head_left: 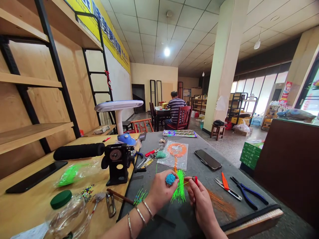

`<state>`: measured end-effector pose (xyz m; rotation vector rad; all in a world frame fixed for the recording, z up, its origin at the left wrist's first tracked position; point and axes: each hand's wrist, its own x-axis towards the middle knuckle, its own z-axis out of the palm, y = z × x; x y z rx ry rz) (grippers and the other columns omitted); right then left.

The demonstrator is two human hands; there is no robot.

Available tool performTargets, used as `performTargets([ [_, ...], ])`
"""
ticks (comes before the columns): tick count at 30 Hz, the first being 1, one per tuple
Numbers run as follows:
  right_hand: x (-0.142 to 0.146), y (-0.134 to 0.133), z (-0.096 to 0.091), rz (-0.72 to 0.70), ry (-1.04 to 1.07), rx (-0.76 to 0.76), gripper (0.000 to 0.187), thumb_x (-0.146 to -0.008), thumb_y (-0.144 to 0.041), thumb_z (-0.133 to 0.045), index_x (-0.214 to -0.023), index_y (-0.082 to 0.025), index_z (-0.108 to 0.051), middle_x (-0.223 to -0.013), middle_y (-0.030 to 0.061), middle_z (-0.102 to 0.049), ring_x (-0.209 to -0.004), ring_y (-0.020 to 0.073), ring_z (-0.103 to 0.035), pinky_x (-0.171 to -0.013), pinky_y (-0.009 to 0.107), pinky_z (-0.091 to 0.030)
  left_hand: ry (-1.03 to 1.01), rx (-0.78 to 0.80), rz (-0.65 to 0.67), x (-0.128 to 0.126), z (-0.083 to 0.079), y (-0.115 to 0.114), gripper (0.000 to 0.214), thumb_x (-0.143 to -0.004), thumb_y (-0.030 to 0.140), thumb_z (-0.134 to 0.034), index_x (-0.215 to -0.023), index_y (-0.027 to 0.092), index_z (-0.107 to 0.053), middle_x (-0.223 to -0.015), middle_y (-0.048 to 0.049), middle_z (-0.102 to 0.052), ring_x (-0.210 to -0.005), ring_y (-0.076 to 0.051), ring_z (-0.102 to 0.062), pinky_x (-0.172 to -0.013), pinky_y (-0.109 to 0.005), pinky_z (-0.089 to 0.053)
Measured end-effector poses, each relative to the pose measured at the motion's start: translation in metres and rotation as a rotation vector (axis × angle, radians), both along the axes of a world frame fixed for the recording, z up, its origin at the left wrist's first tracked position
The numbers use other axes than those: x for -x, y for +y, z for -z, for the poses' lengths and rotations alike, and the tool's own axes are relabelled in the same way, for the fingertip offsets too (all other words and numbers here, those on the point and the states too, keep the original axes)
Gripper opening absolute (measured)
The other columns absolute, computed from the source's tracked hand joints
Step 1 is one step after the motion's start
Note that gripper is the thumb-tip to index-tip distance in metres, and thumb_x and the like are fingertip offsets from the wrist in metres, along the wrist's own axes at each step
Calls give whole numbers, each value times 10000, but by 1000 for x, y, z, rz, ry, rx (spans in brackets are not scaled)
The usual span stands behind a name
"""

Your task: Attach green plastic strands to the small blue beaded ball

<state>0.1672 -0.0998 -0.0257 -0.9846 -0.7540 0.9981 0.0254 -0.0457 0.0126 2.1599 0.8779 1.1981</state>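
Observation:
My left hand [160,189] is closed around a bundle whose end shows as a tight cluster of blue beads [170,179]. Bright green strands [179,191] spread out just right of its fingertips; whether they belong to the same bundle is partly hidden. My right hand [200,199] is closed on a small red lighter [195,180], its top showing above the fingers. A thin yellowish strand runs from near its fingertips toward the green ones. Orange strands [221,202] lie on the dark mat beside my right hand. Green strands with blue tips [141,197] lie left of my left wrist.
Snips [225,182], blue-handled pliers [249,194] and a phone [208,159] lie to the right. Beyond my hands is a plastic bag [183,159] with an orange ring. A black hand-crank device [117,162] and a green-lidded jar [67,215] stand left. Another person [175,106] sits far back.

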Motion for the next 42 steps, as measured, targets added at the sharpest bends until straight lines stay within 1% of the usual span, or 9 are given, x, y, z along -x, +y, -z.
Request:
performTargets([
  [5,1,-1,8,39,27,-54,543,-636,-567,-730,-970,-143,-669,-501,-94,-335,-428,60,-260,-387,181,-231,19,-12,-7,1,2,0,135,-795,261,-555,-759,187,-661,-735,-42,-685,-676,-170,-601,-646,-241,-414],
  [9,1,-4,15,68,-97,-51,586,-669,-525,-719,-1102,-133,-663,-497,-82,-365,-436,68,-281,-402,193,-230,17,0,-45,1,3,0,130,-787,261,-558,-758,189,-663,-731,-44,-687,-664,-171,-602,-628,-239,-412],
  [17,2,-7,12,99,-220,-40,525,-669,-513,-705,-1057,-159,-710,-495,-59,-442,-446,79,-323,-417,201,-276,36,-8,-79,0,1,-2,121,-762,242,-569,-741,190,-676,-724,-46,-695,-637,-169,-594,-605,-243,-400],
  [23,3,-7,9,94,-223,-45,518,-649,-503,-723,-1036,-159,-719,-508,-47,-473,-455,83,-346,-404,195,-279,11,17,-59,1,0,-2,113,-756,249,-575,-739,198,-675,-714,-38,-690,-627,-166,-588,-596,-239,-390],
  [28,3,-7,12,87,-215,-38,513,-658,-511,-710,-1042,-171,-716,-508,-38,-515,-473,104,-409,-425,205,-322,51,-13,-73,1,2,-1,104,-763,226,-567,-746,201,-667,-729,-37,-696,-649,-170,-601,-612,-238,-398],
  [31,1,-6,16,77,-201,-43,525,-651,-525,-718,-1035,-167,-703,-498,-50,-494,-456,96,-392,-421,203,-318,59,-17,-75,0,3,0,101,-770,226,-565,-753,198,-661,-734,-40,-697,-669,-176,-610,-628,-241,-406],
  [34,0,-4,17,68,-135,-45,500,-698,-601,-651,-914,-152,-694,-476,-67,-419,-424,76,-330,-391,189,-284,61,-13,-72,0,3,0,110,-783,239,-561,-761,194,-659,-741,-43,-697,-686,-182,-618,-643,-245,-417],
  [38,2,0,10,42,-86,89,660,-753,-759,-415,-604,-143,-599,-431,-65,-353,-382,61,-287,-364,182,-240,62,-20,-45,1,1,-2,126,-804,252,-551,-764,190,-653,-744,-41,-695,-692,-180,-621,-643,-244,-423],
  [42,4,5,2,22,-142,160,622,-728,-750,-436,-497,-175,-495,-383,-84,-292,-344,51,-234,-347,190,-164,72,-52,-5,1,-2,-6,116,-810,245,-553,-771,194,-649,-766,-39,-698,-722,-181,-626,-666,-245,-429],
])
